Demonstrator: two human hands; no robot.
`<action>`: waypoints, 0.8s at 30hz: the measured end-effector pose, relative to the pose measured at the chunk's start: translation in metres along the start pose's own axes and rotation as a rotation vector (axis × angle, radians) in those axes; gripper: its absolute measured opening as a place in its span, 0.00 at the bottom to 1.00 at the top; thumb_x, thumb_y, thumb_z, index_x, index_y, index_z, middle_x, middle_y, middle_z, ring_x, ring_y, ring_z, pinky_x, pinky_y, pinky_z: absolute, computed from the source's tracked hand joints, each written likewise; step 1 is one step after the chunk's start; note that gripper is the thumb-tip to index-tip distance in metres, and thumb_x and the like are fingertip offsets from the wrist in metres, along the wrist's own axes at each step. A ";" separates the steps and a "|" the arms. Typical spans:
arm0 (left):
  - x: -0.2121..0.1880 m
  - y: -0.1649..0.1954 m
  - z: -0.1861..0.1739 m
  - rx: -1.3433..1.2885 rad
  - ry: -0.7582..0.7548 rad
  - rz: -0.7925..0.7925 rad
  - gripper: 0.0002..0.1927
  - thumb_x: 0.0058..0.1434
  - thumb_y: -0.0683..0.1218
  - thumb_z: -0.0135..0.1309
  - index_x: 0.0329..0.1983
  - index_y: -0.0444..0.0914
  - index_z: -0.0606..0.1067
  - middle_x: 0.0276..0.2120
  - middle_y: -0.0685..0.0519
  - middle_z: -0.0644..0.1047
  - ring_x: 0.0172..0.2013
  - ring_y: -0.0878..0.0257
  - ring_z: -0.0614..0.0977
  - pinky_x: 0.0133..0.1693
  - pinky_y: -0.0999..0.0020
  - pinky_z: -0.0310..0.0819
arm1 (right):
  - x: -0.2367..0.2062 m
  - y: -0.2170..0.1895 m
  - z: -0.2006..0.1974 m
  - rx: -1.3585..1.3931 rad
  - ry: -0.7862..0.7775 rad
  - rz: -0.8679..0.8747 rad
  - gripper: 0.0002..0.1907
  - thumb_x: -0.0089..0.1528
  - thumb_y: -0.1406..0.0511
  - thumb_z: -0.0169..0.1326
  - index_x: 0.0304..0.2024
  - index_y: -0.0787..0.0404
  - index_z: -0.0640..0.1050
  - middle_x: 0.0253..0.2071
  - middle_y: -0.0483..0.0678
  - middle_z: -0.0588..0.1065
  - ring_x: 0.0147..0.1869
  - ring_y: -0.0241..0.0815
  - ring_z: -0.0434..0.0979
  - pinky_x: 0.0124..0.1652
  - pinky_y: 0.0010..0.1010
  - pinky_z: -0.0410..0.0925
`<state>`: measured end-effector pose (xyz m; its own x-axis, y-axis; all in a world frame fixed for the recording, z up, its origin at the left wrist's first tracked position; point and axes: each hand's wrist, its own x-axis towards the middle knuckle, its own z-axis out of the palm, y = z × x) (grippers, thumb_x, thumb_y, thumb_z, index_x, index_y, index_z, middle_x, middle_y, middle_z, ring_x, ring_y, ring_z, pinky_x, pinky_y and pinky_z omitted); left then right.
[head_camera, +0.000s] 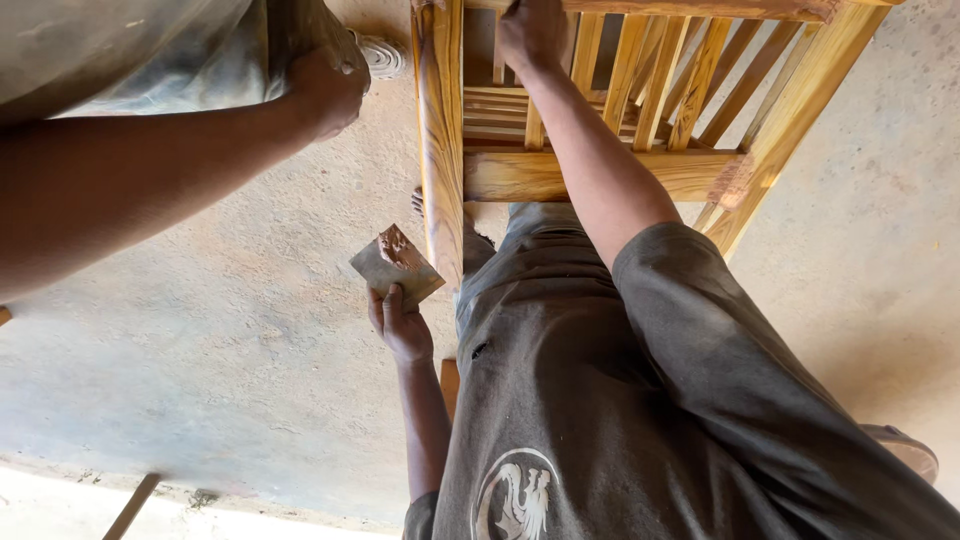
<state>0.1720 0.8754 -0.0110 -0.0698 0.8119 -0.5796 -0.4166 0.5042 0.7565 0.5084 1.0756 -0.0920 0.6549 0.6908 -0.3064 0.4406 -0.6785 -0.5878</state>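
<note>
L hand (402, 325), approx 7 o'clock of centre, fingers grasping a square metal plate (392, 272) w/ brown filler (398, 247) on it, just beside the wooden frame (442, 150). R hand (530, 35) at 12 o'clock rests on the frame's slats; can't tell if the fingers are clenched. Another person's arm (150, 165) reaches in at 10 o'clock.

Bare concrete floor (230, 350), dusty and tan-grey, is carrying a varnished wooden slatted frame (600, 120) standing on it; a thin wooden stick (130, 508) is lying at its pale lower edge.
</note>
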 end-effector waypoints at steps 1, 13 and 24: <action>-0.001 0.004 -0.001 -0.004 0.006 0.011 0.19 0.73 0.40 0.45 0.66 0.33 0.67 0.52 0.47 0.75 0.51 0.59 0.76 0.54 0.63 0.72 | -0.005 -0.006 0.002 0.046 -0.112 0.048 0.12 0.69 0.67 0.42 0.50 0.60 0.76 0.34 0.48 0.80 0.22 0.28 0.69 0.19 0.26 0.66; -0.006 -0.004 -0.010 -0.037 0.056 0.016 0.21 0.69 0.41 0.44 0.65 0.33 0.66 0.52 0.47 0.76 0.52 0.60 0.78 0.55 0.64 0.75 | -0.047 0.122 -0.099 1.031 -0.064 0.504 0.16 0.57 0.73 0.56 0.48 0.62 0.77 0.42 0.50 0.81 0.50 0.43 0.87 0.50 0.42 0.80; -0.028 -0.018 0.007 0.010 0.051 0.055 0.20 0.71 0.42 0.44 0.64 0.32 0.67 0.48 0.48 0.75 0.48 0.62 0.76 0.50 0.67 0.72 | 0.000 0.069 -0.053 -0.362 0.188 -0.953 0.29 0.64 0.82 0.51 0.66 0.61 0.78 0.63 0.50 0.78 0.65 0.47 0.80 0.64 0.39 0.73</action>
<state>0.1881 0.8454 -0.0060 -0.1381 0.8226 -0.5516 -0.4020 0.4624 0.7903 0.5711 1.0156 -0.0925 0.0090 0.9514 0.3079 0.9641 0.0734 -0.2551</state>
